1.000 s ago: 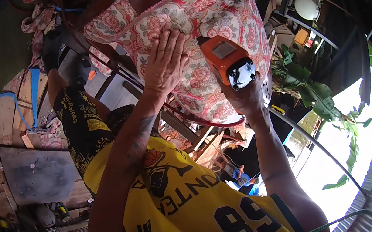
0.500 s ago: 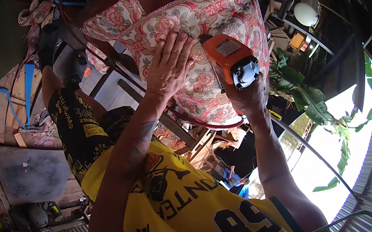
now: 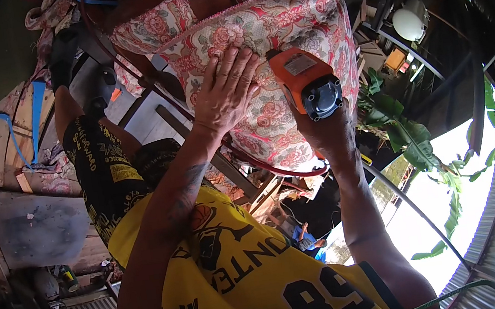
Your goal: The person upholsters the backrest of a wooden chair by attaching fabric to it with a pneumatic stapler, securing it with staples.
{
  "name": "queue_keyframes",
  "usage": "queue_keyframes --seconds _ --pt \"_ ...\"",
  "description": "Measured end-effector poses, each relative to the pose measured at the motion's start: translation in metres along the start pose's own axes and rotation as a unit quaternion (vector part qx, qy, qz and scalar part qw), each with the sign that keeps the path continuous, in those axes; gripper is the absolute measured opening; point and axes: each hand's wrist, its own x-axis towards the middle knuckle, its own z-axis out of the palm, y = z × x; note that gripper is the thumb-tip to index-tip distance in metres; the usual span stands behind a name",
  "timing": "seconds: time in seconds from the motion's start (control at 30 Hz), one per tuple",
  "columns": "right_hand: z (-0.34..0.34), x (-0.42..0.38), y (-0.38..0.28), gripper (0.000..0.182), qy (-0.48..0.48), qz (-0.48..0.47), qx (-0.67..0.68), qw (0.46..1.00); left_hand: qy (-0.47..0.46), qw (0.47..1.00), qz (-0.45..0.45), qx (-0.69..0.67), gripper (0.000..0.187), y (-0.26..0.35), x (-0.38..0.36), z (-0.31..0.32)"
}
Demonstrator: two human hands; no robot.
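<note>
Red-and-cream floral upholstery fabric (image 3: pixel 189 43) covers a broad padded piece in front of me. My left hand (image 3: pixel 228 91) lies flat on it, fingers stretched out and holding nothing. Close by on the right, my right hand (image 3: pixel 326 135) is wrapped around an orange air staple gun (image 3: pixel 303 75) with a black cap. Its nose points away from me over the fabric; whether it touches is hard to see. The hand's fingers are mostly hidden behind the tool. A red hose (image 3: pixel 300 173) curves along the padded piece's near edge.
A blue strap (image 3: pixel 38 122) hangs over wooden boards at left, near a grey panel (image 3: pixel 41 226). Green leaves (image 3: pixel 410 133) and a slanting metal pole (image 3: pixel 418 213) are at right. A person in blue (image 3: pixel 305 237) is in the background. A green cord (image 3: pixel 447 297) runs low right.
The staple gun and my right hand have shifted very slightly, with the tool's cap tilting a little. My left hand stays flat in nearly the same place.
</note>
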Motion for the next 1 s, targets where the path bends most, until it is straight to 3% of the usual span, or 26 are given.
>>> queue_keyframes --seconds 0.33,0.4,0.47,0.5,0.53,0.6,0.67,0.73,0.8,0.87,0.93,1.0 --pt "-0.011 -0.005 0.001 0.013 -0.016 0.015 -0.035 0.999 -0.005 1.0 0.0 0.021 0.067 -0.002 0.001 -0.005" --pt "-0.022 -0.022 0.004 0.017 0.03 -0.024 -0.022 0.999 -0.008 1.0 -0.001 0.017 0.065 -0.003 0.001 -0.008" --pt "-0.035 -0.048 0.014 0.024 0.052 -0.139 -0.06 0.987 -0.018 0.998 0.018 0.054 0.064 -0.007 0.003 -0.013" --pt "-0.043 -0.063 0.02 0.035 0.035 -0.249 -0.136 0.958 -0.041 0.998 0.017 0.049 0.062 -0.009 0.003 -0.016" --pt "-0.041 -0.078 0.018 0.042 0.045 -0.145 -0.036 0.988 -0.044 0.997 0.022 0.053 0.062 -0.01 0.003 -0.018" --pt "-0.034 -0.113 0.032 0.046 -0.005 0.036 0.077 0.996 -0.056 0.997 0.031 0.045 0.062 -0.01 0.005 -0.024" --pt "-0.029 -0.133 0.033 0.047 0.024 -0.045 0.052 0.997 -0.058 0.995 0.038 0.07 0.061 -0.004 0.008 -0.03" --pt "-0.017 -0.156 0.058 0.049 -0.004 -0.155 -0.084 0.984 -0.062 0.993 0.04 0.095 0.059 0.002 0.012 -0.04" --pt "-0.005 -0.168 0.051 0.044 -0.003 0.028 0.12 0.992 -0.053 0.994 0.044 0.084 0.057 0.003 0.012 -0.038" --pt "0.005 -0.179 0.053 0.031 0.028 0.039 0.156 0.987 -0.045 0.996 0.031 0.07 0.054 0.003 0.017 -0.036" --pt "0.011 -0.19 0.052 0.031 0.05 0.048 0.185 0.98 -0.009 0.997 0.03 0.063 0.051 -0.005 0.024 -0.041" --pt "0.014 -0.201 0.053 0.031 0.061 0.022 0.153 0.986 0.137 0.974 -0.115 -0.137 0.061 -0.023 0.037 -0.037"
